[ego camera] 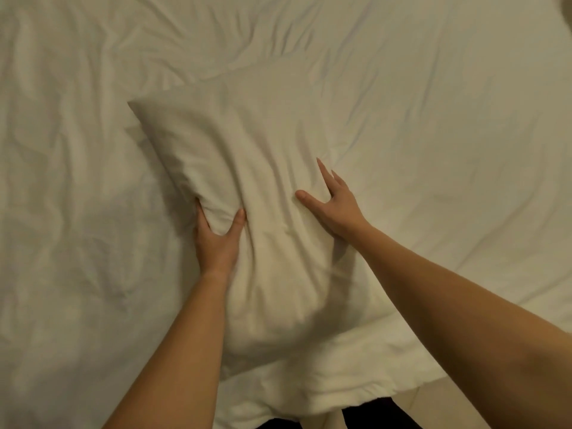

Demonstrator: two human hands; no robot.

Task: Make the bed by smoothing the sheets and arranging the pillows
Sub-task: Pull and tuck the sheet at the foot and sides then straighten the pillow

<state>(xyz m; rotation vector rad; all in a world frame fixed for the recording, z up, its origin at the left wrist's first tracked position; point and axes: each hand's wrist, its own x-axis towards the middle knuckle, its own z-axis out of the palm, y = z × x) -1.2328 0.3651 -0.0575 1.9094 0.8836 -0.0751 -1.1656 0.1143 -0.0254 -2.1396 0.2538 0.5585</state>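
Left hand (216,238) grip on pillow (247,140) edge, right hand (335,207) flat atop

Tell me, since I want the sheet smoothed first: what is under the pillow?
The pillow rests on the creased white sheet. The left hand grips its edge, reaching partly underneath; the right hand presses on top. The sheet directly beneath is covered.

A bedroom, or a hotel room of the same kind; cannot tell which. Filled almost edge to edge by a wide bed (77,156) under a creased white sheet (433,103). Topped with a soft white pillow (247,144) in a matching case, lying on the sheet towards the near side. Ends at the bottom in a thick fold of bedding (356,385) hanging over the bed's near edge.
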